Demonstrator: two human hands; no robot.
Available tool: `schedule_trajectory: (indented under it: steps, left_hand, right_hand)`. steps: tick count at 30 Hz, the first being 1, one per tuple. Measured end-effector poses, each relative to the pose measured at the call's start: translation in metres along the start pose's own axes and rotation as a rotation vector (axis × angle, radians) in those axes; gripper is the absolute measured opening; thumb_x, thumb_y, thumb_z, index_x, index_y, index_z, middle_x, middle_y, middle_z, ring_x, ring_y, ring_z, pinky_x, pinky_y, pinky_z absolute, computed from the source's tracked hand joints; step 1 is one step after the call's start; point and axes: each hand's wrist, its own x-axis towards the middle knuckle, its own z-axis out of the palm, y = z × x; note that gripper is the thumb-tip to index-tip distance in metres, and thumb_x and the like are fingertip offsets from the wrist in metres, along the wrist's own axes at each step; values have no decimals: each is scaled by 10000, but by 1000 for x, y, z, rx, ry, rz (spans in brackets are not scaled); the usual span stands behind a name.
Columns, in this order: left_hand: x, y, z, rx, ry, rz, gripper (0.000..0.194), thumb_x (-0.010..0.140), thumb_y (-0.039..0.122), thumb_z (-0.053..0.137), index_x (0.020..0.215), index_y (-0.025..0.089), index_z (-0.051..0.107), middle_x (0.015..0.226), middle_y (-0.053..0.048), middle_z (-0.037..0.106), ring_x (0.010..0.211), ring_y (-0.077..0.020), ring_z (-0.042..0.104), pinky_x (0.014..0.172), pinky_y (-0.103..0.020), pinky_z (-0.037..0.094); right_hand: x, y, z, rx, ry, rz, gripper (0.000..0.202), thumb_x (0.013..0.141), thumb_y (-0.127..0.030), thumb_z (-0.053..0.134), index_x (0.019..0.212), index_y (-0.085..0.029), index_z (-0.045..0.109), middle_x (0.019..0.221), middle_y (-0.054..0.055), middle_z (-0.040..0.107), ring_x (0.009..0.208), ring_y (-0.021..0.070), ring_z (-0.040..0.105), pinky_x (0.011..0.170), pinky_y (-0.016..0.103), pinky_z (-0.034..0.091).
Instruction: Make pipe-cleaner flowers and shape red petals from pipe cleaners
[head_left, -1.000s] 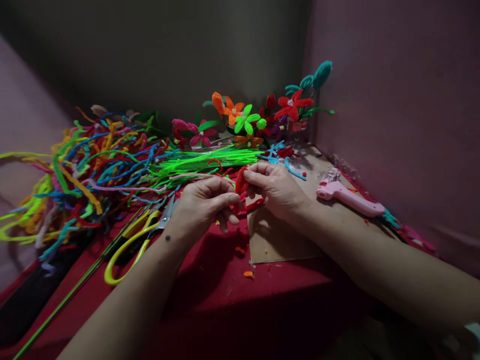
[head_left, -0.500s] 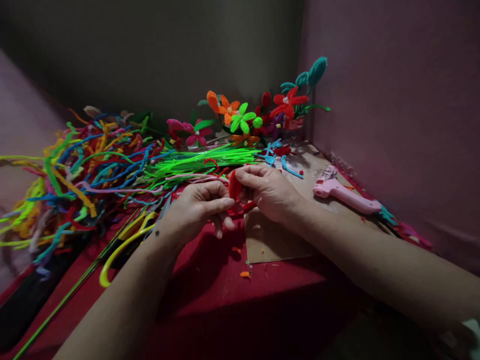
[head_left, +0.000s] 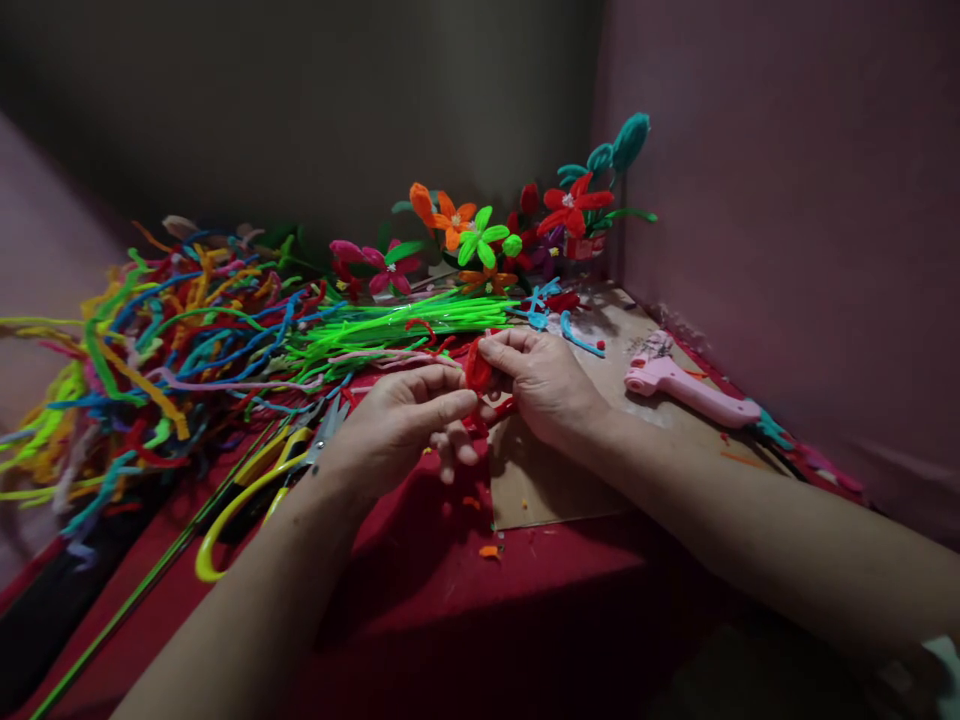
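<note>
Between my two hands is a red pipe-cleaner petal (head_left: 478,368), a small fuzzy loop held upright. My left hand (head_left: 420,405) pinches its lower left side between thumb and index finger, the other fingers curled loosely below. From the right, the thumb and fingers of my right hand (head_left: 544,380) close on the petal's upper edge. More red pipe cleaner (head_left: 501,411) shows just under my right fingers; whether it joins the petal is hidden. Beneath my right hand lies a piece of cardboard (head_left: 536,490).
Yellow-handled scissors (head_left: 214,540) lie by my left forearm. Tangled pipe cleaners (head_left: 165,350) heap at left, beside a bright green bundle (head_left: 405,325). Finished fuzzy flowers (head_left: 480,240) stand behind. A pink glue gun (head_left: 690,390) rests at right. Orange scraps (head_left: 490,551) dot the red cloth (head_left: 450,590).
The petal has turned slightly in my fingers and shows its looped face more. My hands have shifted a little to the right, and the scissors' blades are less covered by my left arm.
</note>
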Motion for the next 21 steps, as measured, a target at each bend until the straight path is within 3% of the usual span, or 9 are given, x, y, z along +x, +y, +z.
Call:
schedule_trajectory:
  steps: [4,8,17,21]
  left_hand:
    - [-1,0,7,94,88,49,163,766,243,601,698,98,573,634,-41,639,408,-100,556,335,-187,441]
    - [-1,0,6,117,156,75,132,758,223,602,716,103,567,612,-41,645,382,-110,550,324,-201,438]
    - [-1,0,1,77,108,19,131,741,216,613,705,111,544,609,-35,632,386,-115,555,302,-193,426]
    - [-3,3,0,94,95,10,136,736,219,619,687,119,540,580,-16,623,373,-112,548,295,-191,426]
  right_hand:
    - [-1,-1,-1,-27,-26,26,139,697,-248,638,640,-134,584,523,-30,540,437,59,453,417,194,356]
    - [-2,0,-1,15,-86,111,101,631,-180,669,650,-125,586,521,-31,547,441,70,479,427,206,381]
    - [0,1,-3,186,-178,128,258,542,-72,691,776,-143,606,652,-30,617,496,73,524,487,220,422]
    - [0,-3,-4,168,-230,118,200,593,-171,709,774,-145,627,661,-19,621,530,80,526,496,219,420]
